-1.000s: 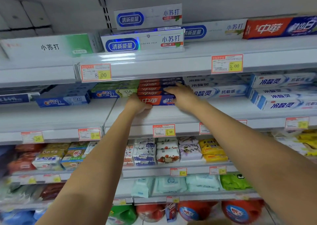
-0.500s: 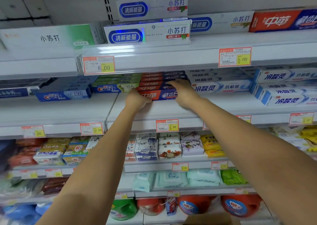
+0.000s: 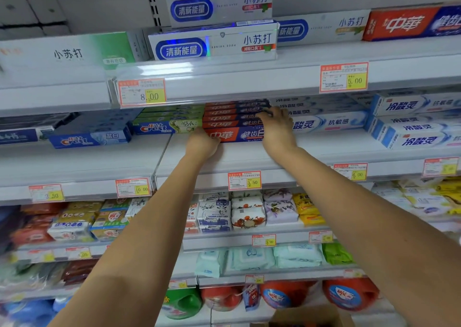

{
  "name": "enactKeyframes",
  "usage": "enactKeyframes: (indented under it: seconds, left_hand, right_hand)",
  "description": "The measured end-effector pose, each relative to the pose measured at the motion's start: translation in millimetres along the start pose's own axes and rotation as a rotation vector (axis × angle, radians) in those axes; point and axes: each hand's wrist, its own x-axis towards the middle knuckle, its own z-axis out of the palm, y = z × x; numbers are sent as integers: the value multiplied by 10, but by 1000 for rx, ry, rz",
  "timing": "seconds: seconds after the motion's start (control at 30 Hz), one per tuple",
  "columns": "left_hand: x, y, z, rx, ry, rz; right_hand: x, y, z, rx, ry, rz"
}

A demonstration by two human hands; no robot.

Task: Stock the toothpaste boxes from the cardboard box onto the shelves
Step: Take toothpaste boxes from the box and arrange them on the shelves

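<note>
A stack of red-and-blue toothpaste boxes point(image 3: 234, 123) lies on the second shelf point(image 3: 324, 149), between green Crest boxes point(image 3: 169, 124) and white-and-blue boxes point(image 3: 336, 122). My left hand point(image 3: 202, 144) presses against the left end of the bottom box; its fingers are hidden behind the back of the hand. At the stack's right end, my right hand point(image 3: 277, 129) rests with its fingers stretched out over the upper boxes. A corner of the cardboard box point(image 3: 311, 316) shows at the bottom edge.
The top shelf point(image 3: 299, 72) overhangs the stack closely and carries white baking-soda toothpaste boxes point(image 3: 214, 44). Soap bars point(image 3: 247, 214), wipes and detergent bottles point(image 3: 349, 294) fill the lower shelves. Price tags line the shelf edges.
Both hands stay at the ends of the red-and-blue stack. My right hand has shifted a little to the right along it. The view has moved slightly.
</note>
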Motion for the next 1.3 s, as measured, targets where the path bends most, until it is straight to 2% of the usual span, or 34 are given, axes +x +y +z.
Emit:
enactKeyframes:
  seconds: [0.17, 0.3, 0.37, 0.43, 0.5, 0.57, 0.67, 0.77, 0.87, 1.03, 1.13, 1.2, 1.3]
  left_hand:
    - [47, -32, 16, 11, -1, 17]
    - [69, -61, 45, 62, -5, -17]
    - [2, -38, 40, 85, 62, -31]
    - [-235, 49, 36, -2, 226, 114]
    - [-652, 160, 83, -215, 297, 390]
    - [-1117, 199, 206, -358, 180, 545]
    - [-1487, -9, 629, -338, -34, 583]
    - [-1703, -273, 1163, -271, -256, 526]
    - [-1980, -466, 1653, -234, -467, 427]
    - [-2335, -704, 2528, -144, -673, 227]
    - [-2514, -858, 3093, -134, -749, 146]
    - [-2582, -1001, 3484, -80, -818, 92]
    - [-2650, -1397, 4129, -16, -794, 48]
  right_hand:
    - [50, -19, -49, 76, -14, 95]
    - [82, -39, -81, 256, -42, 206]
    - [19, -36, -125, 299, 8, 195]
    - [-129, -37, -224, 386, 100, 128]
    - [-370, -27, -369, 452, 154, 95]
    - [-682, 38, -484, 501, 160, 109]
    - [-1208, 285, -518, 527, 79, 102]
    - [-1766, 715, -337, 559, -179, 135]
    - [-2379, 1141, -54, 493, -432, 203]
    - [-3298, 1770, 631, 428, -737, 552]
    - [-3813, 2077, 1125, 315, -918, 683]
    - [-4100, 2251, 1476, 297, -972, 741]
    - [-4503, 2508, 2081, 316, -988, 808]
